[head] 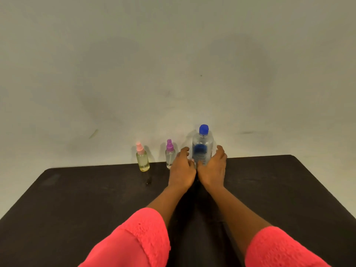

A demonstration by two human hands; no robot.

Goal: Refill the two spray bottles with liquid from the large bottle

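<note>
The large clear bottle (202, 145), with a blue cap and blue label, stands upright at the far edge of the dark table (77, 193). My right hand (212, 168) grips its lower part, thumb across the front and fingers round the right side. Just left of the bottle's base, my left hand (182, 168) has its fingers loosely curved, with a small gap to the bottle. A purple-topped spray bottle (169, 157) with clear contents stands right beside my left hand. Further left stands a pink-topped spray bottle (143, 160) holding yellowish liquid. Both spray tops are on.
A plain grey wall (173, 64) rises directly behind the table's far edge. A small wet spot (148, 182) lies on the table in front of the pink-topped bottle. My coral sleeves fill the lower view.
</note>
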